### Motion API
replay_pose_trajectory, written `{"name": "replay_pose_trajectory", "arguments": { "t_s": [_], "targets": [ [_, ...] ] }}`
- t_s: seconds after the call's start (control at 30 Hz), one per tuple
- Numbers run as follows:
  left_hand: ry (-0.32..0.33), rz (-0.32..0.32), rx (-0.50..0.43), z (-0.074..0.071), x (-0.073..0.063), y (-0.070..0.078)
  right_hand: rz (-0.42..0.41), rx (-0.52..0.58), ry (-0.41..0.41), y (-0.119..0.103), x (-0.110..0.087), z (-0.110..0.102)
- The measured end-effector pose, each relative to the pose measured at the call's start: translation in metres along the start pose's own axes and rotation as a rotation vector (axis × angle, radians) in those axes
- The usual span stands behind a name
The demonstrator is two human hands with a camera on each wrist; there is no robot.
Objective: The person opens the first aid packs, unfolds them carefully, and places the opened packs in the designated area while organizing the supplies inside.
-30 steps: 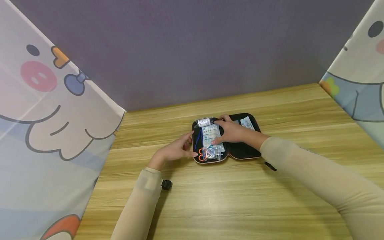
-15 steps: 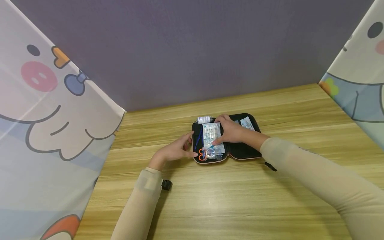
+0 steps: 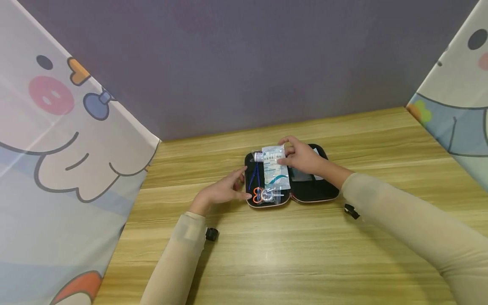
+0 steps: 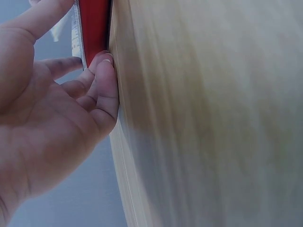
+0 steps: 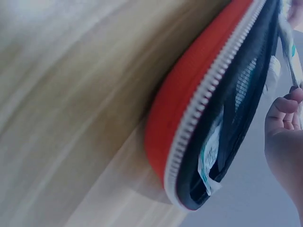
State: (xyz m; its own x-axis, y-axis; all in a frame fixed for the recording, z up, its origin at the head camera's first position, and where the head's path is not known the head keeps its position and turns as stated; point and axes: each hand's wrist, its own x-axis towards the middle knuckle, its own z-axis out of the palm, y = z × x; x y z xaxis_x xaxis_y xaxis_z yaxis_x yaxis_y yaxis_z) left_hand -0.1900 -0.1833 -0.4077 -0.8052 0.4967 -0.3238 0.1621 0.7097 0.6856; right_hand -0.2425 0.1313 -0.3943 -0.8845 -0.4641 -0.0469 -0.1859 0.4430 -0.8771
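At far left stands a cartoon-printed panel point(image 3: 95, 169), meeting the wood-grain table point(image 3: 305, 254). The left hand point(image 3: 221, 190), in a beige sleeve point(image 3: 175, 254), is at the left edge of an open zip case point(image 3: 318, 195); its fingers are loosely bent and spread, thumb by the near corner, fingertips against the red outer side. The case lies flat on the table, its two black-lined halves side by side. In the left half, blue tweezers point(image 3: 256, 173) lie near the left wall, with orange-handled scissors point(image 3: 256, 195) at the near end and a clear-bagged roll point(image 3: 267, 195) just beside them. A small white-labelled bottle point(image 3: 258, 157) lies at the far end, partly covered by a white printed packet point(image 3: 275, 171) with a teal curve. That packet is over the left half, pinched at its right edge between the thumb and fingers of the right hand point(image 3: 305, 159). Further right, in the other half, a white-and-green packet point(image 5: 209, 151) sits tucked inside the zipped rim point(image 5: 194, 118). A second cartoon panel point(image 3: 457, 84) closes the right side.
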Motion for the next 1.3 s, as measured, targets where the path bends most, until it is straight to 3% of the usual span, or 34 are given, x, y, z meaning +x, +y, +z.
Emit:
{"name": "replay_pose_trajectory", "arguments": {
  "t_s": [0.37, 0.6, 0.97, 1.3],
  "targets": [
    [0.000, -0.001, -0.003, 0.000, -0.001, 0.001, 0.108, 0.040, 0.225, -0.006, -0.008, -0.032],
    [-0.002, 0.003, -0.009, 0.000, 0.000, 0.001, 0.127, 0.053, 0.324, 0.009, -0.023, -0.060],
    [-0.002, -0.005, -0.021, 0.000, 0.001, 0.000, 0.199, -0.071, 0.285, 0.039, -0.039, -0.086],
    [0.003, 0.005, -0.006, 0.000, 0.003, 0.000, 0.224, -0.178, 0.219, 0.050, -0.045, -0.090]
  ]
}}
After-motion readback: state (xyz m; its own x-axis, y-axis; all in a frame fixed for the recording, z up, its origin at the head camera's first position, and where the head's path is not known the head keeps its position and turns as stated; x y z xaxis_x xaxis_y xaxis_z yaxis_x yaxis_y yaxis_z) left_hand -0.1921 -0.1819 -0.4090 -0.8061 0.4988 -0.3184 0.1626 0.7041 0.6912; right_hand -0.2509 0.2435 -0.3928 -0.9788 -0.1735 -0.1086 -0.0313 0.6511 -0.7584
